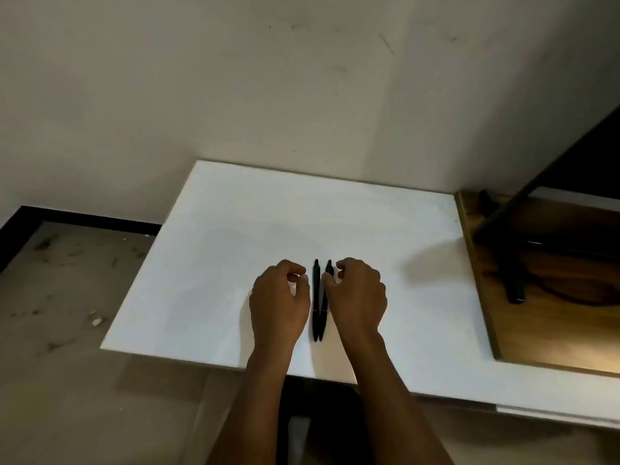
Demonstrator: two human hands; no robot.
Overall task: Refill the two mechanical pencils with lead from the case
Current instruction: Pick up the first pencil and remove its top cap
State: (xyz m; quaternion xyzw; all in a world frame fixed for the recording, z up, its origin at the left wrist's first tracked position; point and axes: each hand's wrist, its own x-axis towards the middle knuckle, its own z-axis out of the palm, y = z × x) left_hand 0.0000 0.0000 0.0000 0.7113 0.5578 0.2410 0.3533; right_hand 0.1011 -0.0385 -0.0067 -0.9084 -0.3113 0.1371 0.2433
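Two black mechanical pencils lie side by side on the white table, pointing away from me and touching along their length. My left hand rests just left of them, fingers curled, thumb tip close to the left pencil. On the other side sits my right hand, its thumb touching the right pencil near the upper end. Neither hand lifts a pencil. No lead case is visible; the curled left fingers may hide something small.
A wooden surface adjoins the table on the right, carrying a black stand or lamp arm and a dark cable. A plain wall rises behind. A dusty floor lies to the left, below the table edge.
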